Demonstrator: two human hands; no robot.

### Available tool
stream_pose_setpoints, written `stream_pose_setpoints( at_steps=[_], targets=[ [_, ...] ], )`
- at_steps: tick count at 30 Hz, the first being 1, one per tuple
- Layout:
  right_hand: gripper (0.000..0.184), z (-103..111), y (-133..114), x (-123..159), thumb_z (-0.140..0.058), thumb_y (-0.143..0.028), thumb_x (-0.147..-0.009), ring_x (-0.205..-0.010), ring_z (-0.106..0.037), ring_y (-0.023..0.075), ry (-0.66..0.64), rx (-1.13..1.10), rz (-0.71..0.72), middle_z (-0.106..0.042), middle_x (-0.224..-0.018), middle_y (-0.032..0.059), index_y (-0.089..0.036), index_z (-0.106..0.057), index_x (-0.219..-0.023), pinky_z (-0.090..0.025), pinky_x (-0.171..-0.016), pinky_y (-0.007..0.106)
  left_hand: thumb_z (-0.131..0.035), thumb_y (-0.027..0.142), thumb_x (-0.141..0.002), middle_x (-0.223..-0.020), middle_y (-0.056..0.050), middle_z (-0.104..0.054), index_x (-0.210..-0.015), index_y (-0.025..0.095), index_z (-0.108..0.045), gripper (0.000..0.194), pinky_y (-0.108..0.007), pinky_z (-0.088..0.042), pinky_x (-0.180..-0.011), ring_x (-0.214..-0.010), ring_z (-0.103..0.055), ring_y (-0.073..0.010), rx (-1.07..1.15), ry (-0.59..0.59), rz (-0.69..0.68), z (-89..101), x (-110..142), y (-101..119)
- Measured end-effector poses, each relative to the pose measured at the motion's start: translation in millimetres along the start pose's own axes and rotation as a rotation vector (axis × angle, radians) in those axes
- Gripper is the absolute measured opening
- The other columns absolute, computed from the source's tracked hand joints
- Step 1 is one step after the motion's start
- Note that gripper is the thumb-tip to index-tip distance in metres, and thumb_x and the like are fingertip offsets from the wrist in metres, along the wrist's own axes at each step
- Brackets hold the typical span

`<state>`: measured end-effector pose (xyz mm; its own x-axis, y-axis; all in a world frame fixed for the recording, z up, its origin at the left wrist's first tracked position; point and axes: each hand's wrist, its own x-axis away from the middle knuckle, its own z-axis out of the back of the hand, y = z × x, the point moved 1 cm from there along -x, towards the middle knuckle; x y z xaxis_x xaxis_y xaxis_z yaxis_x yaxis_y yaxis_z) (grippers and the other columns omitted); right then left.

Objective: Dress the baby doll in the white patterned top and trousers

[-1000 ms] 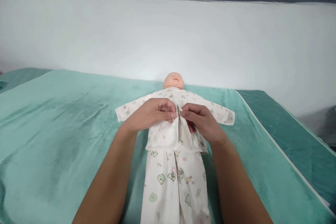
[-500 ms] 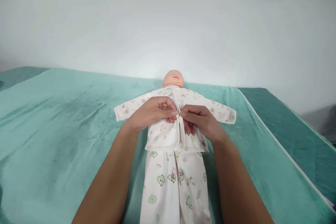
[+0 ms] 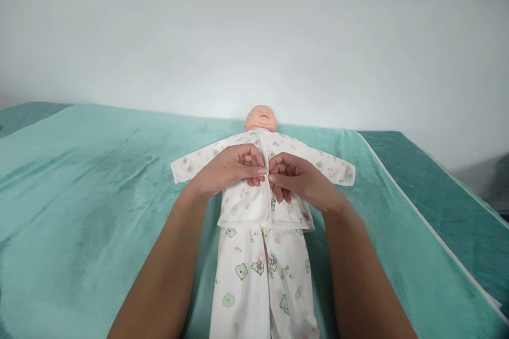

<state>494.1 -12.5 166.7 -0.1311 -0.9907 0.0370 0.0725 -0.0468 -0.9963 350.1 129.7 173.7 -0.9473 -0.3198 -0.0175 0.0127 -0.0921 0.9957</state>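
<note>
A baby doll [image 3: 261, 118] lies on its back, its head toward the wall. It wears a white printed jacket [image 3: 242, 206] and matching trousers [image 3: 246, 286]. My left hand [image 3: 242, 167] pinches the jacket's front edge at chest height between thumb and fingers. From the other side, my right hand [image 3: 292, 177] pinches the facing edge, its thumb and fingertips close to the left ones. Whatever fastener is between the fingertips is too small and covered to make out. Both jacket sleeves are spread out sideways.
A light green blanket [image 3: 99, 196] lies under the doll. Darker green cloth [image 3: 429, 185] shows at the right, beyond a pale edge strip. Behind stands a white wall [image 3: 254, 47] with a dark band along its top.
The jacket's front edges have come together below my hands, where they gaped before. My right hand has shifted slightly up and left; my left hand keeps its pinch.
</note>
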Motion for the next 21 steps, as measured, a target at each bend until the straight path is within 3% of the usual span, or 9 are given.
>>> stream_pose_setpoints(
  at_steps=[6, 13, 17, 21],
  targets=[
    [0.023, -3.6, -0.2, -1.4, -0.07, -0.034, -0.087, -0.051, -0.054, 0.0093, 0.016, 0.011, -0.012, -0.059, -0.059, -0.0063, -0.021, -0.052, -0.094, -0.039, -0.046, 0.02, -0.077, 0.039, -0.078, -0.069, 0.0, -0.066, -0.083, 0.02, -0.06, 0.026, -0.026, -0.052, -0.06, -0.061, -0.062, -0.012, -0.009, -0.014, 0.011, -0.5, -2.1, -0.9],
    [0.031, -7.5, -1.2, -2.2, -0.077, -0.035, -0.082, -0.053, -0.057, 0.0091, 0.05, 0.013, -0.047, -0.063, -0.069, -0.0054, -0.022, -0.052, -0.094, -0.04, -0.046, 0.02, -0.078, 0.04, -0.078, -0.071, 0.0, -0.064, -0.083, 0.021, -0.059, 0.028, -0.026, -0.05, -0.059, -0.063, -0.062, -0.0128, -0.04, -0.007, 0.009, -3.2, -0.4, 0.8],
    [0.025, -5.3, 1.5, -2.7, -0.074, -0.036, -0.086, -0.05, -0.055, 0.008, 0.036, -0.044, 0.033, -0.064, -0.067, -0.0052, -0.022, -0.054, -0.093, -0.037, -0.044, 0.018, -0.079, 0.035, -0.077, -0.068, 0.002, -0.062, -0.083, 0.021, -0.059, 0.025, -0.024, -0.045, -0.055, -0.056, -0.056, -0.0097, 0.019, -0.013, -0.003, -1.9, 0.5, 0.3],
    [0.019, -0.6, 8.1, -4.7, -0.071, -0.033, -0.088, -0.053, -0.059, 0.0076, 0.086, -0.185, 0.145, -0.068, -0.079, -0.0025, -0.022, -0.056, -0.09, -0.036, -0.042, 0.017, -0.078, 0.033, -0.077, -0.067, 0.002, -0.065, -0.087, 0.023, -0.06, 0.023, -0.022, -0.042, -0.05, -0.054, -0.057, -0.0099, 0.059, -0.06, 0.013, 3.1, 0.8, -2.1]
  ],
)
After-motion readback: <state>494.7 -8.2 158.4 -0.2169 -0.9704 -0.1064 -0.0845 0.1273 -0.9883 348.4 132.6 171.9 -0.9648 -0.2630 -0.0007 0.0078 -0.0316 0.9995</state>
